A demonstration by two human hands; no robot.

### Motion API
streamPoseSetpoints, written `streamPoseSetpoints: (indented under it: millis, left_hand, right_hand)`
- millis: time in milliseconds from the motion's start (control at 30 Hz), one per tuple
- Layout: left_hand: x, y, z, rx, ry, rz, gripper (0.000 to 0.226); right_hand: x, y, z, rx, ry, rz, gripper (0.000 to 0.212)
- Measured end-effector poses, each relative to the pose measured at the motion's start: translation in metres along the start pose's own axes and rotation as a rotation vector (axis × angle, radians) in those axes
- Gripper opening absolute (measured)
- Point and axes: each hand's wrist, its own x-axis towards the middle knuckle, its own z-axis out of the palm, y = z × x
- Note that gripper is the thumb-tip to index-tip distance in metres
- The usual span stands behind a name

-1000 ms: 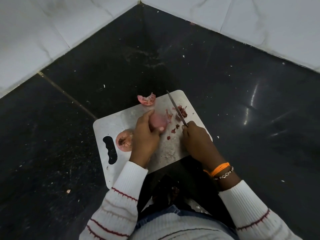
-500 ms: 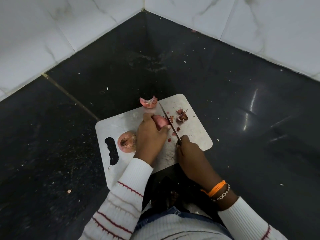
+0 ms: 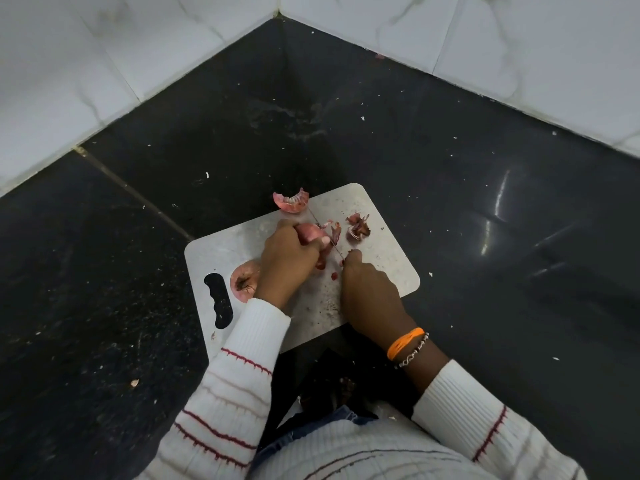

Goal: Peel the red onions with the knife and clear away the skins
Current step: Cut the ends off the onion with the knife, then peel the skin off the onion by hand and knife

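On the steel cutting board point(image 3: 381, 268), which sits on a dark stone bench point(image 3: 485, 202) tucked into a white-tiled corner, the left hand point(image 3: 287, 261) has its fingers curled over a red onion point(image 3: 311, 233) and pins it down near the middle of the board. Right hand point(image 3: 370, 292) is wrapped around the handle of the knife point(image 3: 332, 244), so that grip is closed on the knife; the thin blade runs up and away from the knuckles, right alongside the onion, looks like it's touching its right side but it's too thin to be sure. Second onion point(image 3: 244, 280) sits on the board just left of the left wrist, root end up, next to the board's black handle slot point(image 3: 218, 301). Loose skins point(image 3: 358, 228) are piled on the board to the right of the blade, with a few little red bits between the two hands. One curved onion piece point(image 3: 291, 202) lies at the far edge of the board, half hanging onto the bench. Right wrist has an orange band point(image 3: 405, 342) and a beaded bracelet, sleeves are white with red stripes.
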Motion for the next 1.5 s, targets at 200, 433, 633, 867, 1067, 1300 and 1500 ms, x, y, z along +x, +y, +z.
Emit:
streamPoseSetpoints:
  millis: [200, 433, 633, 867, 1067, 1300, 1500]
  left_hand:
    - [0.008, -0.007, -0.005, -0.199, -0.080, -0.091, 0.034]
    - [0.003, -0.002, -0.012, -0.591, -0.194, -0.188, 0.023]
    - [-0.001, 0.000, -0.004, -0.535, -0.163, -0.143, 0.036]
    - [-0.008, 0.002, 0.002, -0.365, -0.044, -0.117, 0.048]
    - [-0.010, 0.010, -0.012, -0.594, -0.192, -0.085, 0.038]
    - [-0.013, 0.001, -0.016, -0.579, -0.204, -0.107, 0.036]
    - [-0.013, -0.001, -0.015, -0.595, -0.200, -0.097, 0.031]
  right_hand:
    - [0.003, 0.003, 0.003, -0.075, 0.055, -0.018, 0.029]
    - [0.001, 0.007, -0.003, 0.094, 0.125, -0.095, 0.022]
    - [-0.002, 0.006, -0.007, 0.184, 0.131, -0.123, 0.019]
    - [-0.003, 0.010, 0.003, 0.129, 0.128, -0.046, 0.028]
    - [0.001, 0.017, -0.019, 0.250, 0.258, 0.003, 0.017]
    - [0.012, 0.021, -0.040, 1.269, -0.066, 0.061, 0.019]
    - [0.014, 0.014, -0.030, 1.265, 0.051, -0.010, 0.012]
